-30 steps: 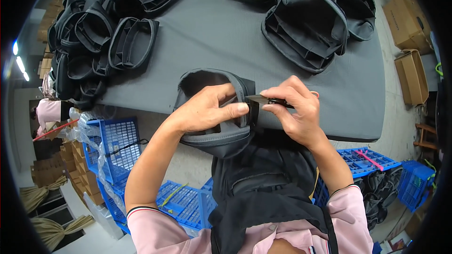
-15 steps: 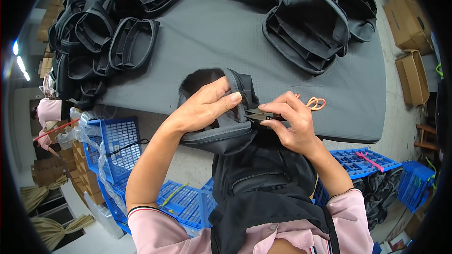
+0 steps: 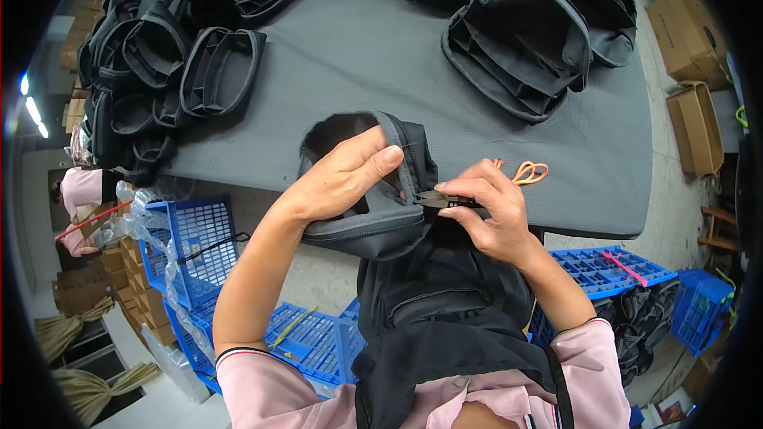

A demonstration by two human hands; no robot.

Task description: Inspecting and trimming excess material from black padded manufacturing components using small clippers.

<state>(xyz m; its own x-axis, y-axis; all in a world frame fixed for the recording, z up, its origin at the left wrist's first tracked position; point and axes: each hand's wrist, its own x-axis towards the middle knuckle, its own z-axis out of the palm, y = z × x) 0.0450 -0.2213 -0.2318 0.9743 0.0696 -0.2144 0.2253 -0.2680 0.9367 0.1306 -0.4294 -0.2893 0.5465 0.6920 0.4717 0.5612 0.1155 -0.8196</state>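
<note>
A black zippered pouch (image 3: 369, 237) is held at the table's near edge, its mouth facing up. My left hand (image 3: 342, 176) reaches over the rim with the fingers inside the pouch and the thumb lying along the grey-bound zipper edge; part of the fingers is hidden. Small thread snips (image 3: 433, 199) are pinched in my right hand (image 3: 494, 208), their metal blades at the pouch's right rim by the zipper. An orange cord loop (image 3: 531, 173) shows just behind the right hand. A fine loose thread stands up near my left thumb.
Several open black pouches (image 3: 222, 71) are heaped at the table's far left, more (image 3: 517, 48) at the far right. Beneath the grey table (image 3: 342, 48) stand blue plastic crates (image 3: 199, 246). Cardboard boxes (image 3: 693, 123) sit on the floor at right. Another person (image 3: 82, 191) is far left.
The snips' blades have shifted slightly along the pouch rim, and more of their metal shows. My left thumb has moved a little up and left. Both hands keep their holds.
</note>
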